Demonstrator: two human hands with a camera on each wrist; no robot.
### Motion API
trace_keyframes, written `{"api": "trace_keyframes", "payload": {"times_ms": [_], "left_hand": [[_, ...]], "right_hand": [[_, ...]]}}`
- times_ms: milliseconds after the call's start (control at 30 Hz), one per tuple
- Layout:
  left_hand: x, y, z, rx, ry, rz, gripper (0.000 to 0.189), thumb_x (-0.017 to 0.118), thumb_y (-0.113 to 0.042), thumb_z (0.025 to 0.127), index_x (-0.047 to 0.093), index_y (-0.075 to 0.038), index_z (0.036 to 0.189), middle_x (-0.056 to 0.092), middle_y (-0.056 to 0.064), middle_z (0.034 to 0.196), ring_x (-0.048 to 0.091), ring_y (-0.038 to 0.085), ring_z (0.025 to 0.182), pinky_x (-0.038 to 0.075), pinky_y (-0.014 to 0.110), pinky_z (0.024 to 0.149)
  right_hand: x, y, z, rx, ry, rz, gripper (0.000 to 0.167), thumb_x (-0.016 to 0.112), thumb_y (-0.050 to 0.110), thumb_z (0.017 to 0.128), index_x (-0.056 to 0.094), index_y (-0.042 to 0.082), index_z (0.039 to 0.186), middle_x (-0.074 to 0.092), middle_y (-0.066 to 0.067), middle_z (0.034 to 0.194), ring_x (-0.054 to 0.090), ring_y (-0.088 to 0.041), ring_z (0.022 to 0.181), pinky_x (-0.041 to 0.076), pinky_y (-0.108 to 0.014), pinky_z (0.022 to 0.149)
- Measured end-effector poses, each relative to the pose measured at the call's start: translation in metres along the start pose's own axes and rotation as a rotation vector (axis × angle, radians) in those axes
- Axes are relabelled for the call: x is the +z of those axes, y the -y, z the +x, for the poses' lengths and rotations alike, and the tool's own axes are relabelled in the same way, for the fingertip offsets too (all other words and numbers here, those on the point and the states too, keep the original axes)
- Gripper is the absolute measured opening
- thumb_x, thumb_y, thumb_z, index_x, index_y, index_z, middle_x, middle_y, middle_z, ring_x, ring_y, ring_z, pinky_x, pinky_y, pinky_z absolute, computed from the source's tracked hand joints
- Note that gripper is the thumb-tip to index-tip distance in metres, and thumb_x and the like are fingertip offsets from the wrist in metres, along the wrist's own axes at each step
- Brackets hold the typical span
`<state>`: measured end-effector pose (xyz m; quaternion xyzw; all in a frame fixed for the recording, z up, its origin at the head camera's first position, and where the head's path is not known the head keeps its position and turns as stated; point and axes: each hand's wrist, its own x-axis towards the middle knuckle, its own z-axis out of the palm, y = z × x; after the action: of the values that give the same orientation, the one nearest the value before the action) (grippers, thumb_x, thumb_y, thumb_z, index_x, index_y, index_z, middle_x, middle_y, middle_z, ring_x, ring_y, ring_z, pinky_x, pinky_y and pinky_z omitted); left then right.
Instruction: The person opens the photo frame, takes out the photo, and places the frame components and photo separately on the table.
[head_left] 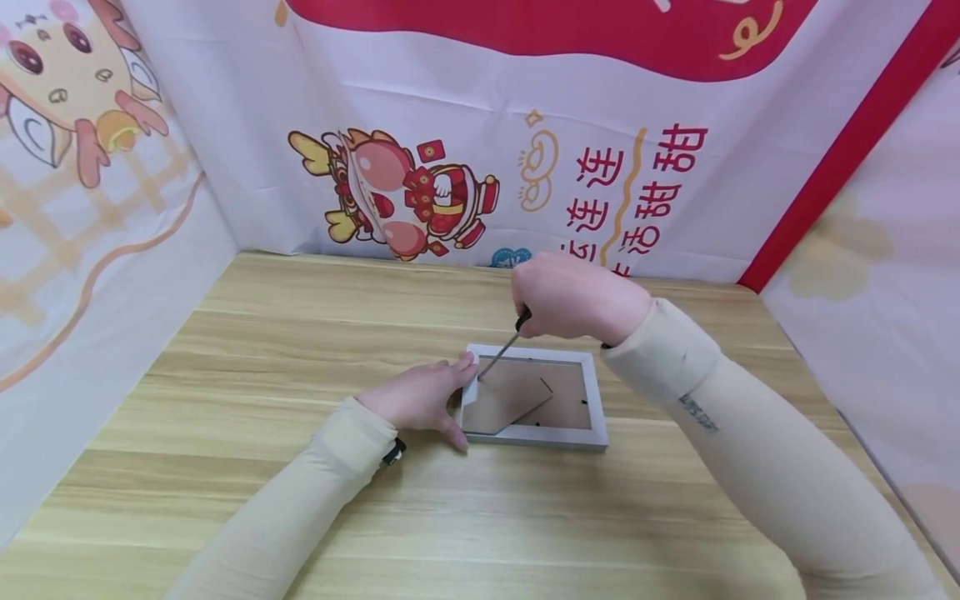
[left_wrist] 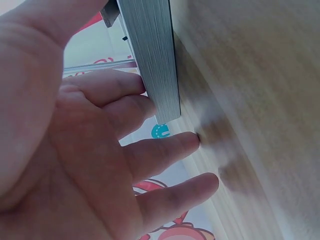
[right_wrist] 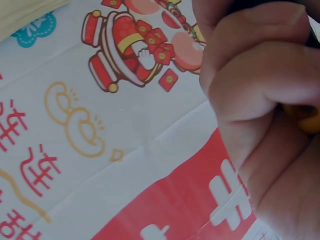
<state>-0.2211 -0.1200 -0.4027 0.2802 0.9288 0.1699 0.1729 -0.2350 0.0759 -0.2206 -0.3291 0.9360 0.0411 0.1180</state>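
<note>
Leaning over a wooden bench (head_left: 300,350), a person in cream sleeves (head_left: 750,442) works with both hands on a picture frame (head_left: 557,436). The frame lies flat near the middle of the bench, back side up, its pale rim surrounding a brown backing board (head_left: 525,375). Small dark tabs show along the inner edge, and a dark angled line crosses the board.

The left hand (head_left: 420,396) is spread wide at the frame's left end, thumb by the near corner and fingers towards the far corner. In the left wrist view, two fingers touch the frame while the other two stretch beside it, close to the bench.

The right hand (head_left: 573,296) is raised above the frame's far side, fingers curled tightly round the handle of a screwdriver (head_left: 500,354). The metal shaft slants down and left, its tip at the board's left inner edge; the exact contact is too small to tell. A bit of yellow shows within that grip.

Beyond the bench hangs a white cloth (head_left: 450,92) with red lettering and a cartoon figure (head_left: 408,196).
</note>
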Motion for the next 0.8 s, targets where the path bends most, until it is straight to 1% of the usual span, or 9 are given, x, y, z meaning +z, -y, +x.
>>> {"api": "trace_keyframes", "payload": {"times_ms": [133, 267, 500, 633, 800], "left_hand": [[0.0, 0.0, 0.001, -0.017, 0.014, 0.001, 0.118, 0.089, -0.048, 0.067, 0.023, -0.014, 0.159, 0.017, 0.007, 0.163, 0.033, 0.036, 0.142, 0.03, 0.045, 0.114], [-0.001, 0.001, 0.0, -0.015, 0.023, -0.015, 0.118, 0.089, -0.048, 0.067, 0.022, -0.014, 0.159, 0.016, 0.006, 0.164, 0.03, 0.04, 0.142, 0.029, 0.047, 0.115], [-0.002, 0.001, -0.003, -0.001, 0.025, -0.037, 0.118, 0.089, -0.047, 0.068, 0.022, -0.012, 0.158, 0.014, 0.006, 0.164, 0.025, 0.042, 0.143, 0.025, 0.048, 0.116], [-0.001, 0.003, -0.003, 0.003, 0.024, -0.025, 0.116, 0.089, -0.047, 0.069, 0.023, -0.011, 0.158, 0.015, 0.005, 0.164, 0.025, 0.044, 0.143, 0.025, 0.048, 0.116], [0.001, 0.005, -0.001, -0.009, 0.028, -0.03, 0.115, 0.088, -0.047, 0.069, 0.023, -0.013, 0.158, 0.013, 0.002, 0.164, 0.024, 0.046, 0.143, 0.024, 0.048, 0.116]], "right_hand": [[-0.006, 0.009, 0.007, 0.008, 0.039, -0.025, 0.011, 0.081, 0.019, 0.085, 0.074, 0.011, 0.081, 0.066, 0.002, 0.074, 0.063, -0.016, 0.071, 0.055, -0.031, 0.07], [-0.012, 0.017, 0.014, 0.022, 0.063, -0.049, 0.012, 0.082, 0.018, 0.084, 0.072, 0.011, 0.085, 0.067, 0.002, 0.077, 0.064, -0.016, 0.074, 0.055, -0.031, 0.071], [-0.018, 0.028, 0.024, -0.015, 0.063, -0.15, 0.019, 0.084, 0.02, 0.081, 0.071, 0.009, 0.088, 0.067, 0.001, 0.077, 0.065, -0.017, 0.074, 0.056, -0.03, 0.072], [-0.02, 0.032, 0.027, -0.016, 0.069, -0.189, 0.023, 0.085, 0.022, 0.08, 0.07, 0.008, 0.093, 0.067, 0.0, 0.078, 0.064, -0.018, 0.075, 0.055, -0.03, 0.071], [-0.024, 0.04, 0.031, -0.016, 0.086, -0.227, 0.031, 0.084, 0.023, 0.081, 0.069, 0.008, 0.103, 0.067, -0.001, 0.084, 0.063, -0.019, 0.079, 0.054, -0.031, 0.074]]}}
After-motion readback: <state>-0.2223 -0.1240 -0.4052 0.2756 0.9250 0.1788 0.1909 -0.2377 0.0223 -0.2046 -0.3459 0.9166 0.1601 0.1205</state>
